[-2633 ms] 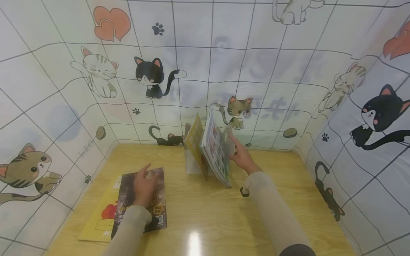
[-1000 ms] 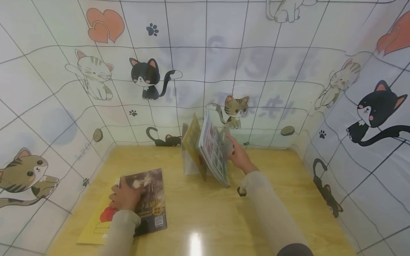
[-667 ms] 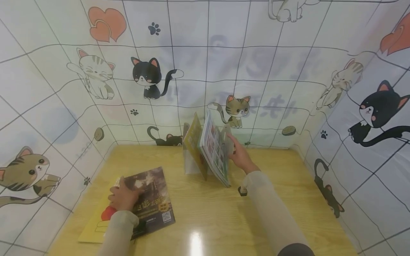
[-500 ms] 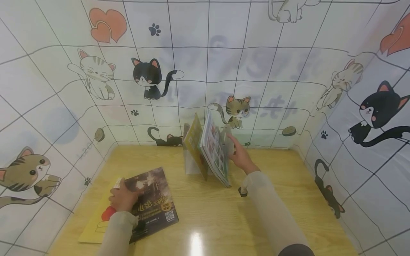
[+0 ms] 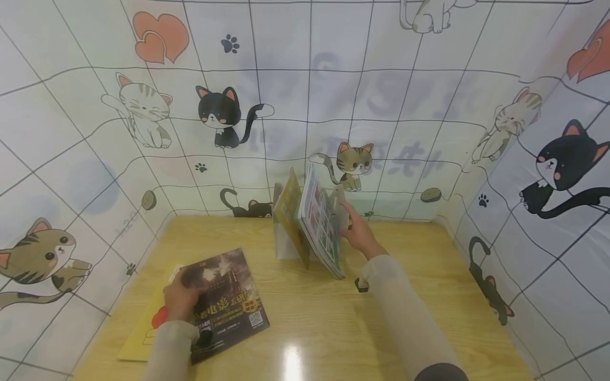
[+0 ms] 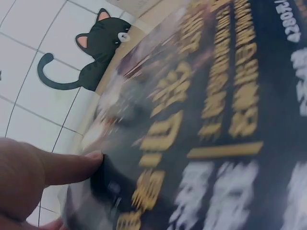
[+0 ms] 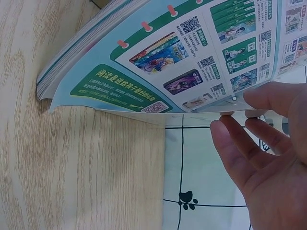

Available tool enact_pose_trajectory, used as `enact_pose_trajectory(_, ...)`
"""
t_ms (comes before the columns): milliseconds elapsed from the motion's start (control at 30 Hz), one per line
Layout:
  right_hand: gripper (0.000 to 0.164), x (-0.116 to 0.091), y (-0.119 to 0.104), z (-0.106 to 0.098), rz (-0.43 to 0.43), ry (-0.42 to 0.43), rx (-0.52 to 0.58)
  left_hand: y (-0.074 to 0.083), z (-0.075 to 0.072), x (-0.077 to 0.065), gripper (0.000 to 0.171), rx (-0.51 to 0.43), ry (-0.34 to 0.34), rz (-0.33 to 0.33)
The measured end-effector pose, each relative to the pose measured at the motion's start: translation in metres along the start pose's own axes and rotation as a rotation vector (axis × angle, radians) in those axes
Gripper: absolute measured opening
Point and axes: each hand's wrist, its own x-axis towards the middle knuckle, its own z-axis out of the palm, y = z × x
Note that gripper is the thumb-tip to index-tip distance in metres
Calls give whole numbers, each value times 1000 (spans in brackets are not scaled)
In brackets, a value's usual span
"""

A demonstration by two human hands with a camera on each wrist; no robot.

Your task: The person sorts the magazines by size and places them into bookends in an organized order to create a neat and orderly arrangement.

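Observation:
My left hand (image 5: 180, 302) pinches the left edge of a dark magazine (image 5: 229, 301) with gold lettering. In the left wrist view the thumb (image 6: 72, 165) lies on its cover, and the other fingers are mostly hidden beneath. Under it, partly covered, lies a yellow book (image 5: 135, 341) with a red picture. My right hand (image 5: 359, 233) grips the right side panel of a pale book rack (image 5: 286, 246), thumb on the inner side and fingers behind. A yellow book (image 5: 289, 211) and several colourful magazines (image 5: 318, 219) lean in the rack.
The light wooden table (image 5: 305, 312) is bounded by a cat-patterned cloth (image 5: 295, 106) at the back and both sides. The rack stands near the back. A small dark object (image 5: 362, 284) shows beside the right sleeve.
My left hand has gone from the middle of the dark magazine to its left edge and grips it there. The magazine has turned and shifted right. My right hand stays on the rack.

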Motion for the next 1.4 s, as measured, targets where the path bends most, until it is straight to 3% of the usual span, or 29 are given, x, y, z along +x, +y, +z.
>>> enact_pose_trajectory(400,87,0,-1,0,-4,-4,-16,-3,-4,2,71,-73,-64,-67)
enact_pose_trajectory(733,88,1,-3,0,22,2,-21,-1,-4,1,67,-393,-103,-149)
enact_pose_trajectory(900,86,0,-3,1,21,4,-12,0,-5,0,62,-398,-207,-114)
enact_pose_trajectory(1100,86,0,-1,3,2,8,-6,-1,-8,2,59,-434,-347,-119)
enact_pose_trajectory(1200,85,0,-1,3,-8,7,-12,-1,-10,3,57,-466,-399,-78)
enact_pose_trajectory(1400,85,0,-1,3,4,13,-33,0,-16,2,62,-499,-573,3)
